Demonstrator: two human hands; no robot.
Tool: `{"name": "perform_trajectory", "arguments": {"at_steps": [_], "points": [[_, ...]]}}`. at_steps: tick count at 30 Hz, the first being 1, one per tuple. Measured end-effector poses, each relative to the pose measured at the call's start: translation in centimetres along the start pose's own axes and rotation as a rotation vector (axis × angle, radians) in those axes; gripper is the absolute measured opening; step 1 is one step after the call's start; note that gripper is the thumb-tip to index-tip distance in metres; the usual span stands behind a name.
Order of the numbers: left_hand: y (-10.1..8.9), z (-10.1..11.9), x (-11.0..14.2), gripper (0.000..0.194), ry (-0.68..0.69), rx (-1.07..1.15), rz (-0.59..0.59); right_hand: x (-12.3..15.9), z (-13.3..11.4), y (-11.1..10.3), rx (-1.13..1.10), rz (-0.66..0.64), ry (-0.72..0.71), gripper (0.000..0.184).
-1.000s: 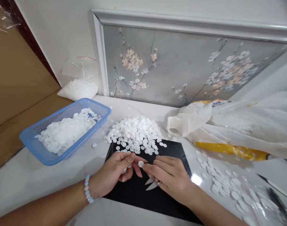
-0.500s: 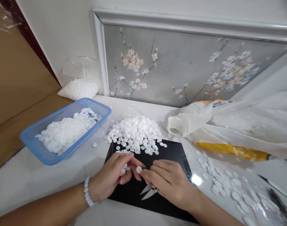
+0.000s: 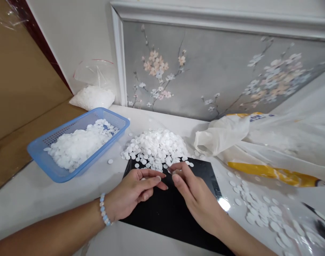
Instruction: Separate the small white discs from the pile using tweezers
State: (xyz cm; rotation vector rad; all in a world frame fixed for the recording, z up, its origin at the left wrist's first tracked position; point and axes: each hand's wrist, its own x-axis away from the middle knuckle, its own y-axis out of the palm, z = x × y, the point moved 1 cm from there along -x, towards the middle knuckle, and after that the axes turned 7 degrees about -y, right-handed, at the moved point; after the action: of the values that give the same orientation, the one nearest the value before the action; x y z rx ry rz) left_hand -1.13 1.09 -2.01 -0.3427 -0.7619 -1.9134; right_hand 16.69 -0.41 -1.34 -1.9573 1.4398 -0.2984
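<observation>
My left hand (image 3: 138,188), wearing a beaded bracelet (image 3: 104,209), pinches a small white disc (image 3: 158,179) between thumb and fingers; a bit of white shows deeper in its grip. Opposite it, my right hand (image 3: 190,185) is closed on small metal snips, mostly hidden by the fingers, with only a glint of metal near the fingertips. Both hands hover over a black board (image 3: 162,217). Right behind them is a heap of white discs (image 3: 158,144), partly lying on the board's far edge.
On the left stands a blue basket (image 3: 71,174) of similar discs, with a clear bag (image 3: 94,97) of white pieces behind it. To the right lie a large plastic bag (image 3: 274,174) and scattered bigger discs (image 3: 261,209). A framed flower picture (image 3: 194,78) leans at the back.
The right hand has turned and moved up towards the heap, so the snips' blades no longer point down towards me. The left thumb now lies on a disc. The view has shifted slightly.
</observation>
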Motion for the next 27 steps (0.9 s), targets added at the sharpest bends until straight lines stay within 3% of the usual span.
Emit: {"name": "perform_trajectory", "arguments": {"at_steps": [3,11,27], "points": [[-0.12,-0.07,-0.03,0.028,0.014,0.033,0.017,0.14,0.20,0.29,0.136,-0.050,-0.060,0.021],[-0.04,0.09,-0.09,0.024,0.036,-0.024,0.038,0.33,0.90,0.54,0.461,0.011,-0.255,0.036],[-0.04,0.15,-0.08,0.023,0.029,-0.004,0.028,0.36,0.58,0.54,0.479,-0.001,-0.298,0.036]]}}
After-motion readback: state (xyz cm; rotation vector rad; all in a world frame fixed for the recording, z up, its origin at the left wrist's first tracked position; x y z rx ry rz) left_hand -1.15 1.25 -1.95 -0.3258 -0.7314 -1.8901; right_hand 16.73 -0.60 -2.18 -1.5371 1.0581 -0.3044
